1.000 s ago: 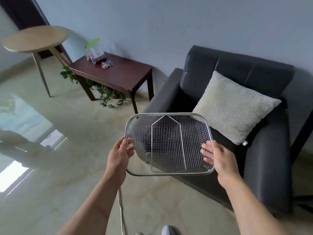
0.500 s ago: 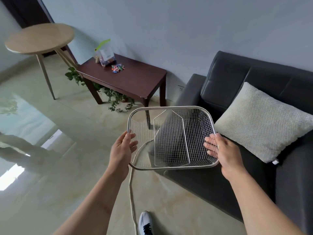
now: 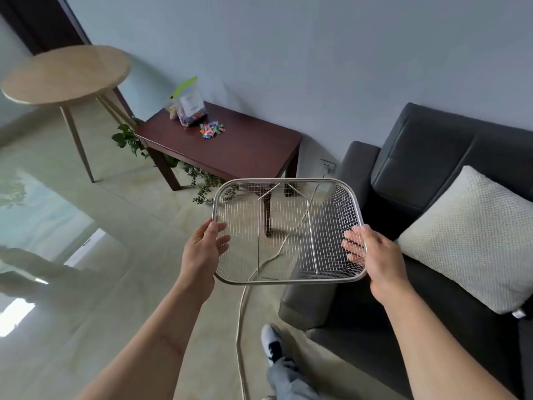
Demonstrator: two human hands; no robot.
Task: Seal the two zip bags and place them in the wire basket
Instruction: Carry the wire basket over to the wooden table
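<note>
Wire basket: the empty wire basket sits in the lower centre of the frame, held in the air over the floor, roughly level, with a wire handle folded down inside it.
Left hand: the left hand grips the basket's left rim, thumb on top and fingers curled underneath.
Right hand: the right hand clasps the right rim, its fingers showing through the mesh from inside.
Zip bags: one clear zip bag with a green closure strip stands on the dark wooden side table in the upper centre, well apart from the basket; a second bag seems to lean behind it, but this cannot be told for sure. Whether the closure is sealed is too small to judge.
Loose items: a small heap of coloured wrapped pieces lies on the table just beside the bag.
Surroundings: a round light-wood table stands at upper left, a dark grey sofa with a pale cushion at right, and a cord trails on the floor below the basket.
Step in hand: carrying the basket toward the side table, by the look of it; no bag is in it yet.
Next move: likely set the basket down on the bare part of the table, freeing both hands to press each closure strip shut.
</note>
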